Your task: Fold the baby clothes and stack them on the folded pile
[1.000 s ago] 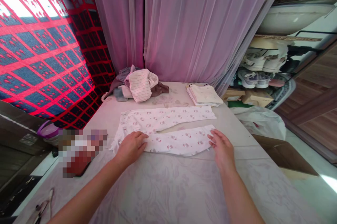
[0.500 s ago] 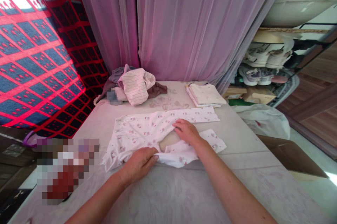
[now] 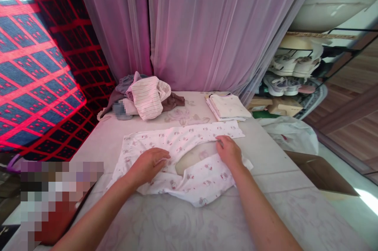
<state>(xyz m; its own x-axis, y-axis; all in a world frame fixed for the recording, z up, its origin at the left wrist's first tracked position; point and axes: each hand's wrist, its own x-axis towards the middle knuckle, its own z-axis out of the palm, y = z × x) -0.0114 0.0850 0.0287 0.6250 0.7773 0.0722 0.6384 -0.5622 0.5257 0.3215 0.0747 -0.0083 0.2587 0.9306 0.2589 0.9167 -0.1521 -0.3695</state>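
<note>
A pair of white pants with a small pink cartoon print (image 3: pixel 203 170) lies spread on the light flowered bed cover (image 3: pixel 165 227), waist to the left and legs to the right. A gap shows between its two legs. My left hand (image 3: pixel 152 164) rests on the upper part near the crotch, palm down with its fingers stretched out and open. Over the near leg is my right hand (image 3: pixel 229 152), also open, its fingertips reaching to the inner edge of the far leg. The end of the near leg is partly hidden behind my right hand and wrist.
Crumpled clothes (image 3: pixel 147 97) lie in a heap at the back left. A folded stack of cloth (image 3: pixel 230 106) sits at the back right. Purple curtains (image 3: pixel 189 26) hang behind. Right of the bed stand a shoe rack (image 3: pixel 292 74) and an open cardboard box (image 3: pixel 321 172).
My left hand has let go of the near edge and moved up onto the pants. My right hand has shifted right along the legs. The near leg now lies flatter and closer to me.
</note>
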